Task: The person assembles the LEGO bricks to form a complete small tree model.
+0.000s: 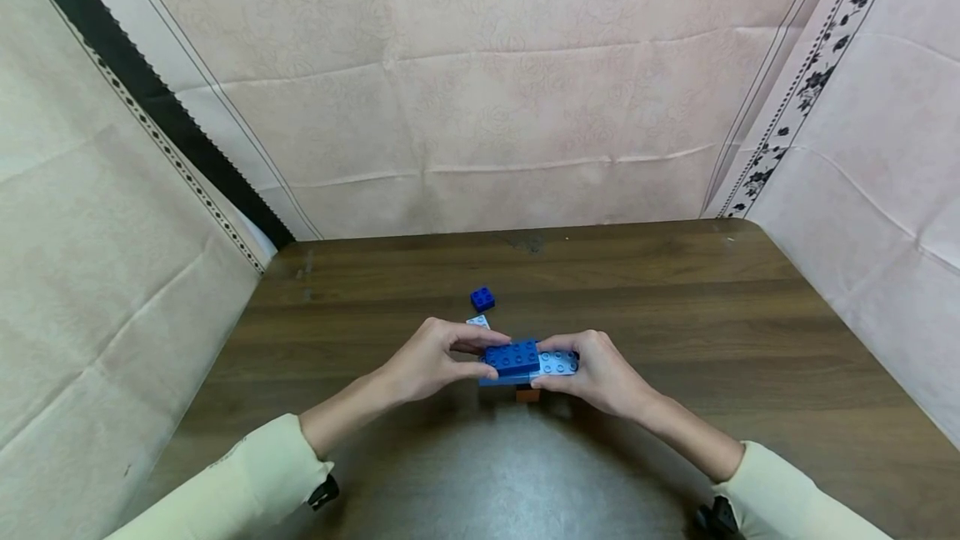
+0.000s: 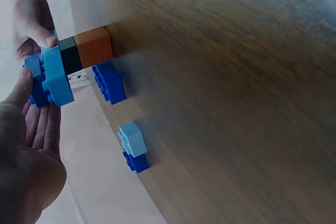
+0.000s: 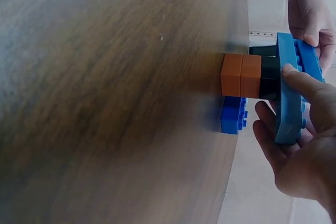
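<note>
On the table stands a stack with two orange bricks (image 3: 241,75) at the bottom and a dark, nearly black brick (image 3: 269,77) above them. Light blue bricks (image 1: 557,363) lie across its top, sticking out sideways. A dark blue brick (image 1: 512,357) sits on their left part. My left hand (image 1: 438,361) pinches this dark blue brick between thumb and fingers. From the other side, my right hand (image 1: 603,373) grips the light blue end, its thumb (image 3: 302,81) against the near side. Whether the dark blue brick is fully pressed down I cannot tell.
Behind the stack lie a small dark blue brick (image 1: 482,298) and a pale blue brick (image 1: 478,321). Another dark blue brick (image 2: 111,82) rests beside the stack's base. Pale patterned cloth (image 1: 487,107) hangs beyond the brown wooden table (image 1: 360,290).
</note>
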Demonstrator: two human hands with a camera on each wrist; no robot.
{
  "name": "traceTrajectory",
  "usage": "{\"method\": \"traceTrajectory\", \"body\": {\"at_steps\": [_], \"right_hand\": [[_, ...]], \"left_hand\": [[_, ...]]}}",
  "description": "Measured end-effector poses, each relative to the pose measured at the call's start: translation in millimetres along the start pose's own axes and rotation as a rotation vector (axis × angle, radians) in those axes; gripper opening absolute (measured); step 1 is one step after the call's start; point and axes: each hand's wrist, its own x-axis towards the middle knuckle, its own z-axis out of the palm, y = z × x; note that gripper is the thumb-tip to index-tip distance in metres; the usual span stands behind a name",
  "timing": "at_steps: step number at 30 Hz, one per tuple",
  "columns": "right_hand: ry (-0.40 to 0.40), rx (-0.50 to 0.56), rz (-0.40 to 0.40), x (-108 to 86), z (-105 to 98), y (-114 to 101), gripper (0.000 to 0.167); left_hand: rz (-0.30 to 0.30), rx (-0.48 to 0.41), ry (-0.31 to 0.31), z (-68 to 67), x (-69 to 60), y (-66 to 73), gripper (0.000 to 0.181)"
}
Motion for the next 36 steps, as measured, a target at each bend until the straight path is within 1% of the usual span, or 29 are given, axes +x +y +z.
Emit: {"method": "traceTrajectory", "body": {"at_steps": [3, 9, 16, 21, 26, 29, 33, 36], "right_hand": [[0.002, 0.006, 0.006, 0.2, 0.5, 0.2, 0.040], [0.001, 0.011, 0.018, 0.1, 0.1, 0.6, 0.043], [-0.001, 0.010, 0.019, 1.9, 0.2, 1.2, 0.045], [0.006, 0.009, 0.022, 1.4, 0.4, 1.8, 0.043], [0.003, 0.016, 0.024, 2.0, -0.3, 1.0, 0.042], [-0.013, 0.009, 0.026, 3.9, -1.5, -1.1, 0.041], [-0.042, -0.005, -0.008, 6.4, -4.0, -4.9, 0.042], [-0.030, 0.031, -0.038, 7.3, -5.8, -7.9, 0.042]], "left_hand": [[-0.004, -0.006, -0.010, 0.4, -0.6, 0.9, 0.040], [-0.014, 0.019, -0.033, 2.3, -0.1, 1.6, 0.040], [-0.031, 0.030, -0.012, 6.1, -1.8, 1.1, 0.039], [-0.015, 0.056, 0.006, 7.8, -1.5, 0.7, 0.038], [0.017, 0.115, 0.007, 7.7, -1.4, 1.5, 0.038], [0.034, 0.147, 0.008, 6.4, -1.5, 3.3, 0.038], [0.036, 0.158, 0.001, 5.3, -1.8, 5.3, 0.038], [0.029, 0.150, -0.008, 5.4, -1.6, 5.3, 0.038]]}}
